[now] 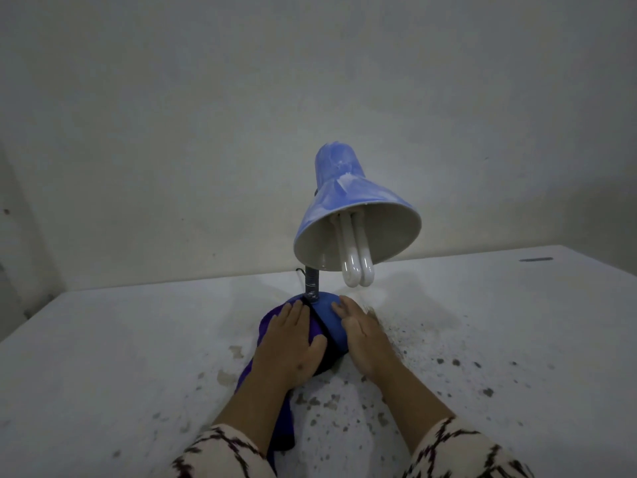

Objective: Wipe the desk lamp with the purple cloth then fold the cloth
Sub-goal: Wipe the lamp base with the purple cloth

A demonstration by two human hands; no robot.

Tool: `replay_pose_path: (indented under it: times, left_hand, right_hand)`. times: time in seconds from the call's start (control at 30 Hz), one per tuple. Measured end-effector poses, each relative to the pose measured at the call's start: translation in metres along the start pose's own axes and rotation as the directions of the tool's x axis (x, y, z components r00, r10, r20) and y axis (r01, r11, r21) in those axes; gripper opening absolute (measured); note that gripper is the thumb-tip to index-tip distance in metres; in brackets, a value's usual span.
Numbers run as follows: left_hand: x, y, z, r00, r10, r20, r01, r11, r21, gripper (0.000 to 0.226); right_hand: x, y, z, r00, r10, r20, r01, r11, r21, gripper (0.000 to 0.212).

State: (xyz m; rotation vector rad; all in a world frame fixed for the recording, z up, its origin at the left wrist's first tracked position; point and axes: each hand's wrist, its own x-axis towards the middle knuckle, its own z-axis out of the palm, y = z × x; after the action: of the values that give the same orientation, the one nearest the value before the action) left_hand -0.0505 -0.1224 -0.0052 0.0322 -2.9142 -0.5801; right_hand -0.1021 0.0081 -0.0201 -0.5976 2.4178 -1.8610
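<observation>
A blue desk lamp (348, 215) stands on a white table (103, 357), its shade tilted toward me with white bulb tubes (356, 257) showing. Its round blue base (329, 322) sits under both hands. My left hand (289, 343) lies flat, fingers straight, pressing the purple cloth (265, 326) onto the left side of the base. The cloth trails back under my left forearm toward me. My right hand (362, 331) rests on the right side of the base, fingers straight. A black cord (319, 324) crosses the base between the hands.
The table is speckled with dark spots (444, 360) to the right and in front of the lamp. A plain wall (241, 115) stands close behind the table. A small dark mark (536, 260) lies at the far right of the table.
</observation>
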Motion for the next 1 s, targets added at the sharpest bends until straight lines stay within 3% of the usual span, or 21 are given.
replay_pose_path:
  times: [0.27, 0.63, 1.0]
  left_hand:
    - [-0.032, 0.010, 0.002, 1.000, 0.013, 0.028, -0.013, 1.000, 0.020, 0.066]
    - [-0.034, -0.005, -0.011, 0.989, 0.096, 0.117, -0.066, 0.968, -0.240, 0.053]
    - [0.008, 0.001, -0.004, 0.999, 0.046, -0.016, -0.046, 0.999, -0.014, 0.052]
  right_hand:
    - [-0.004, -0.007, -0.001, 1.000, 0.010, 0.007, -0.009, 1.000, -0.019, 0.037]
    - [-0.005, -0.008, -0.001, 1.000, 0.001, -0.002, -0.002, 1.000, -0.022, 0.030]
    - [-0.005, -0.005, -0.001, 1.000, 0.027, 0.013, -0.026, 0.997, -0.071, 0.039]
